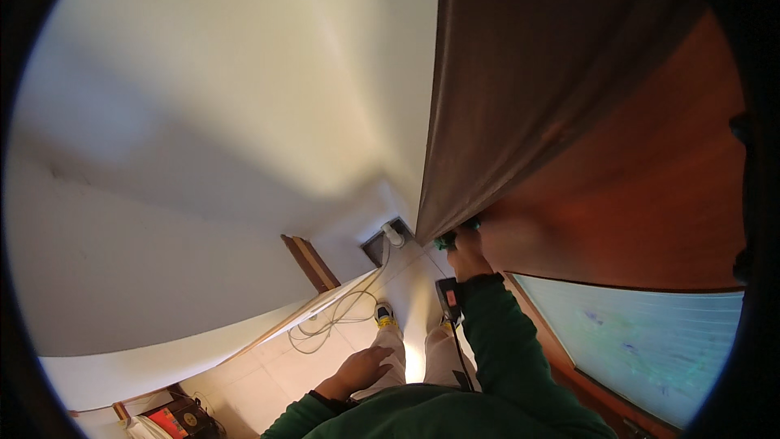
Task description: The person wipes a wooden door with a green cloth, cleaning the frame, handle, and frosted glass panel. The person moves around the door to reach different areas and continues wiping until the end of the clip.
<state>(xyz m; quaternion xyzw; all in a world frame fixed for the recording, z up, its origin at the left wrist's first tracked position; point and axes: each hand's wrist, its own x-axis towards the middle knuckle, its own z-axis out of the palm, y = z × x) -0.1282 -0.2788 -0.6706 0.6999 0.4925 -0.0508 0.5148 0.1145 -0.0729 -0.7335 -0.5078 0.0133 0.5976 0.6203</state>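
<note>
My right hand (468,253) reaches down beside the lower end of a dark brown panel or frame (487,103). It is at a green and black object (448,239), partly hidden by the hand and the panel; its kind cannot be told. A black device with a red part (450,299) hangs by my right forearm, with a black cord running down from it towards my waist. My left hand (362,372) hangs in front of my left thigh with its fingers loosely apart and nothing in it. A reddish-brown wooden surface (609,195) stands to the right.
In the floor corner a white pipe fitting (393,235) stands in a dark recess. A pale cable (332,320) lies coiled on the tiles beside my left foot. Brown wood pieces (311,263) stick out from the wall. A box with a red part (167,422) sits at lower left.
</note>
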